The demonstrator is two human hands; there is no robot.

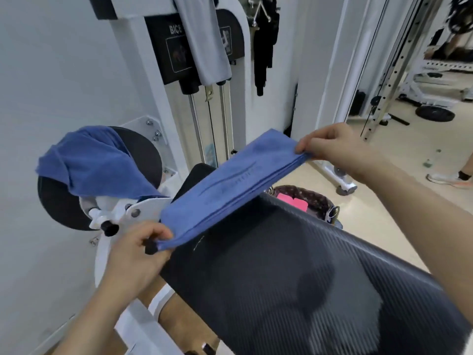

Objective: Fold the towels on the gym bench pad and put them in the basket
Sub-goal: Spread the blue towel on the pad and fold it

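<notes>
Left hand [135, 254] and right hand [335, 147] are pinching a folded blue towel [225, 185] by its ends; basket [323, 201] placement and a second draped towel [89, 162] are remaining

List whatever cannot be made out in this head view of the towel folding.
In the head view:
- basket: the bench pad hides all but its rim and something pink inside.
- machine label: the hanging grey towel covers everything after "BICE".
- folded blue towel: its print is blurred, unreadable.
- person at right: the frame edge cuts off all but a lower leg and shoe.
</notes>
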